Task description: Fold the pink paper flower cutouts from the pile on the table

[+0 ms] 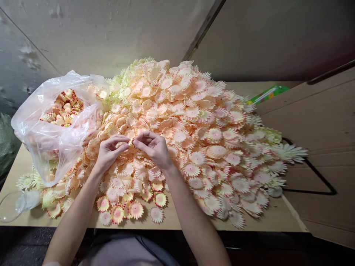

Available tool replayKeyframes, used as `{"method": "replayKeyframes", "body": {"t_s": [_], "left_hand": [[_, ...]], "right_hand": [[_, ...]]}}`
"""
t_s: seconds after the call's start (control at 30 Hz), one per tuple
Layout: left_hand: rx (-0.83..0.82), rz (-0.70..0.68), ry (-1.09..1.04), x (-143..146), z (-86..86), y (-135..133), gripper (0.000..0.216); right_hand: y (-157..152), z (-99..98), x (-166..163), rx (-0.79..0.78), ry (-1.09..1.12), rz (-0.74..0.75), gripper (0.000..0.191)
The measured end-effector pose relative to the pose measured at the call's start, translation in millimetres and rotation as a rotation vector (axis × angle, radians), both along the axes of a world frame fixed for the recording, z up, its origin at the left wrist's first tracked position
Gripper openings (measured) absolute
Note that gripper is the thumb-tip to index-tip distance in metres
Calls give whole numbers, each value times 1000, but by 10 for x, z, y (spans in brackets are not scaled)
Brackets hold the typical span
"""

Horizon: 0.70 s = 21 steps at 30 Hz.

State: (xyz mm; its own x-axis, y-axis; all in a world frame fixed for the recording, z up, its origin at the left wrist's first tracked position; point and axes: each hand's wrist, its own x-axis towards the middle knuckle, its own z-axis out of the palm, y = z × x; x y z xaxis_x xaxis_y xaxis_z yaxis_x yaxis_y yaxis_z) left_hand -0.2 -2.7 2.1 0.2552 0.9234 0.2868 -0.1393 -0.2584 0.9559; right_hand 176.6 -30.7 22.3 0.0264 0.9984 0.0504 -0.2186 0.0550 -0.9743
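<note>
A big heap of pale pink and cream flower-shaped petal pieces [194,122] covers most of the wooden table [277,218]. My left hand [109,151] and my right hand [154,147] meet over the near side of the heap. Their fingertips pinch one small petal piece [131,142] between them. Both hands have their fingers curled and pressed together on it. My forearms reach in from the bottom edge.
A clear plastic bag [52,136] with more petal pieces sits at the left. A clear glass container [12,205] lies at the table's left front corner. A green packet [267,94] rests at the back right. Cardboard panels [318,122] stand at the right.
</note>
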Motion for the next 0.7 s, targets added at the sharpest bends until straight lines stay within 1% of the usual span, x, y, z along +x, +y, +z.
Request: {"method": "replayKeyframes", "body": {"t_s": [0.17,0.4,0.6,0.7], "left_hand": [[9,-11,-4,-2,1,4,14],[3,-20,-18,8,49,-8,14],[-90,-12,-32,19,27,-14,13],[-103,7,-40,17,-5,-13,14]], "right_hand": [[5,-3,-1,-25,9,-7,32],[4,-3,9,-9,6,-9,30],[-1,-16,-10,1,-16,18,25],[0,-38,-24,-9,-16,20,26]]}}
